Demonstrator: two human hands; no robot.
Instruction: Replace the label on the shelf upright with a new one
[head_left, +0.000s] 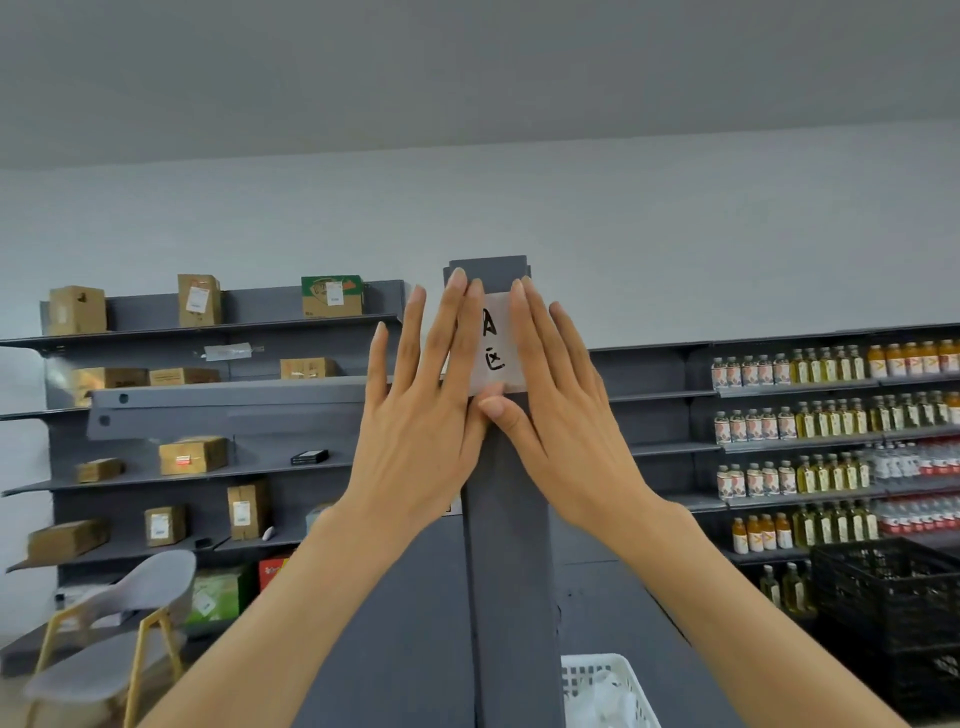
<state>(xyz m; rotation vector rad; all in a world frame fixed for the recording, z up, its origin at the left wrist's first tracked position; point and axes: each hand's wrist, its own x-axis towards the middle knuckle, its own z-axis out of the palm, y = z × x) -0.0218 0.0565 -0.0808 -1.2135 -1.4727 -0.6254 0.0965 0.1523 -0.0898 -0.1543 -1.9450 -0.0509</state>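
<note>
A dark grey shelf upright (506, 545) rises in the middle of the view. Near its top sits a white label (496, 345) with black handwriting. My left hand (423, 410) lies flat against the label's left side, fingers spread and pointing up. My right hand (561, 395) lies flat on the label's right side, its thumb across the label's bottom edge. Both palms press on the label and the post; the label's outer edges are hidden under my fingers.
Grey shelves with cardboard boxes (192, 454) stand at the back left, shelves of bottles (810, 421) at the back right. A grey chair (119, 623) is at lower left, a black crate (893, 597) at lower right, a white basket (602, 691) below the post.
</note>
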